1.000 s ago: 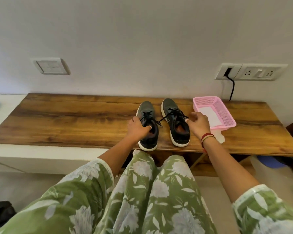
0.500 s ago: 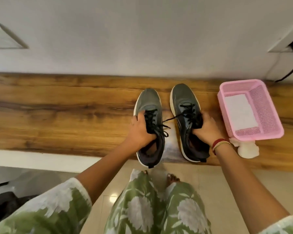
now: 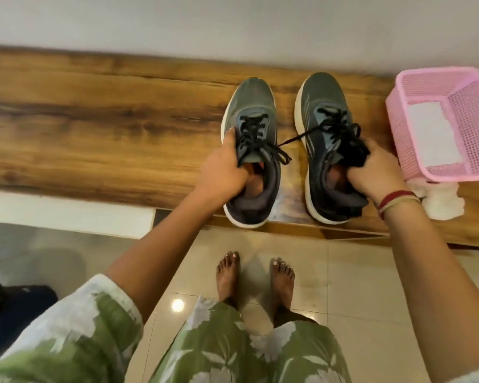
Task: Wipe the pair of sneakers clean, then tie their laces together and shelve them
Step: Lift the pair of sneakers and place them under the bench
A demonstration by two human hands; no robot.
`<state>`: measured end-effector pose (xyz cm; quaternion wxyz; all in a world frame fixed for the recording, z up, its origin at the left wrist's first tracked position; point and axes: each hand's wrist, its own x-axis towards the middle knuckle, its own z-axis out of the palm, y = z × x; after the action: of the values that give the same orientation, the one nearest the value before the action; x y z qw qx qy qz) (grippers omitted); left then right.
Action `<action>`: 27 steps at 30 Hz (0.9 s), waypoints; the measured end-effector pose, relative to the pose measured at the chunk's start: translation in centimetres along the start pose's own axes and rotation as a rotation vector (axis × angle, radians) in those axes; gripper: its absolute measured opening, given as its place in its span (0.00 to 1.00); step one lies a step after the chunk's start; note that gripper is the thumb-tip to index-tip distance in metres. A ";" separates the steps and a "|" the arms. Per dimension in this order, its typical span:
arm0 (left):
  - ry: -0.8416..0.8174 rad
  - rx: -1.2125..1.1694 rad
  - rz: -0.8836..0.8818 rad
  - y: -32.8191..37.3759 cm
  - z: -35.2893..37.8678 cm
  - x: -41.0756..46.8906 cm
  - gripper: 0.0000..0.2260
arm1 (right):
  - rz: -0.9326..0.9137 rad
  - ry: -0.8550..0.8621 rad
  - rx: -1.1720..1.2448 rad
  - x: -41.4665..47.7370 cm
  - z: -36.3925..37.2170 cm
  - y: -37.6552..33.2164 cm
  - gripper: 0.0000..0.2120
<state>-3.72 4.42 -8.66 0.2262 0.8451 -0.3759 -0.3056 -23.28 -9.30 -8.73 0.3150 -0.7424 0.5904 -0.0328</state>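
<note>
Sneakers [image 3: 250,106] stand side by side at the near edge of the wooden bench [image 3: 108,128], heels toward the person's bare feet [image 3: 256,275] and toes pointing away beyond the fingers. The left hand [image 3: 224,172] grasps one shoe at the collar, fingers hooked inside the opening and thumb on its outer side. The right hand [image 3: 376,172] clutches the other shoe the same way, with bunched lacing caught under its fingers. Whether the soles are off the wood I cannot tell.

Between the two hands, a black lace [image 3: 302,138] runs from one shoe to the other, so the tying looks done. Just outside the right fingers lies a crumpled white wad [image 3: 443,200], with a pink basket [image 3: 437,71] beyond it; I take the wiping as finished too. Only shelving appears to remain, and no shelf is clearly in view.
</note>
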 end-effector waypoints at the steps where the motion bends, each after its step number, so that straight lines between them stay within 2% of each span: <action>1: 0.025 -0.011 0.008 0.0 -0.2 -0.6 0.30 | 0.000 0.011 -0.005 -0.7 -0.2 -0.2 0.24; 4: 0.049 -0.054 -0.004 -0.4 -1.0 -2.1 0.20 | -0.009 -0.001 0.045 -2.8 -0.8 -0.4 0.20; 7: -0.025 -0.118 -0.006 -1.2 -2.4 -5.4 0.16 | 0.014 -0.063 0.067 -6.4 -1.6 -0.8 0.14; 14: -0.141 -0.125 -0.078 -2.6 -6.9 -16.0 0.14 | -0.034 -0.299 -0.033 -18.2 -5.1 -3.8 0.02; 20: -0.264 -0.107 -0.120 -2.8 -9.6 -22.3 0.12 | -0.047 -0.460 0.119 -24.0 -5.5 -3.4 0.09; 23: -0.353 -0.126 -0.177 -3.3 -10.1 -24.1 0.12 | -0.006 -0.523 0.152 -25.7 -5.5 -2.7 0.17; 26: -0.371 -0.130 -0.233 -4.2 -9.5 -24.9 0.12 | 0.058 -0.564 0.189 -26.9 -4.7 -2.2 0.12; 27: -0.362 -0.119 -0.245 -4.4 -9.1 -24.9 0.12 | 0.101 -0.576 0.224 -27.1 -4.2 -1.9 0.15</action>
<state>-8.54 27.82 3.72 0.1658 0.8010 -0.2863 -0.4989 -31.53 13.39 4.33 0.5504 -0.6516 0.5057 0.1295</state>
